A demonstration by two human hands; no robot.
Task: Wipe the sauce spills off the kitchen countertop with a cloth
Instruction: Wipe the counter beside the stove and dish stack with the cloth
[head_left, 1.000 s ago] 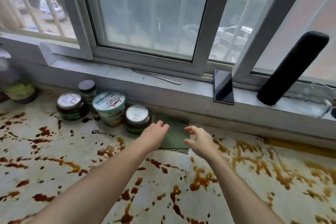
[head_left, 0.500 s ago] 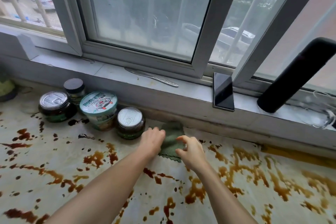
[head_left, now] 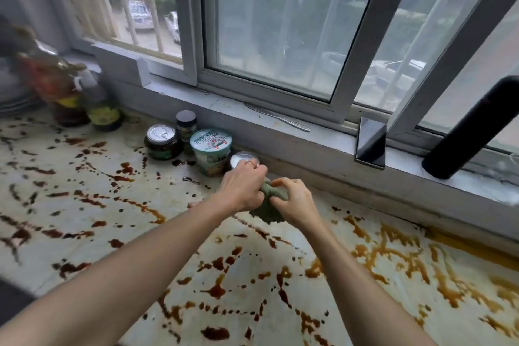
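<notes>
Cloth is what matters here. It is green and soft, and it sits scrunched up in a lump between both hands, close to the window wall at the back of the countertop. The left hand has its fingers curled tight round the top of it, and the right hand pinches and wraps the other side. I think it is held like this to bunch it into a good pad for rubbing. I cannot tell if its wavy bottom edge touches the counter. The counter is pale, hard and smooth like stone. Sauce spills lie all over it in dark brown blobs and drips, with runny orange streaks on the right. None looks wiped yet. A round tin with a shiny lid and a paper tub stand just beside the hands, so wiping there will need care.
</notes>
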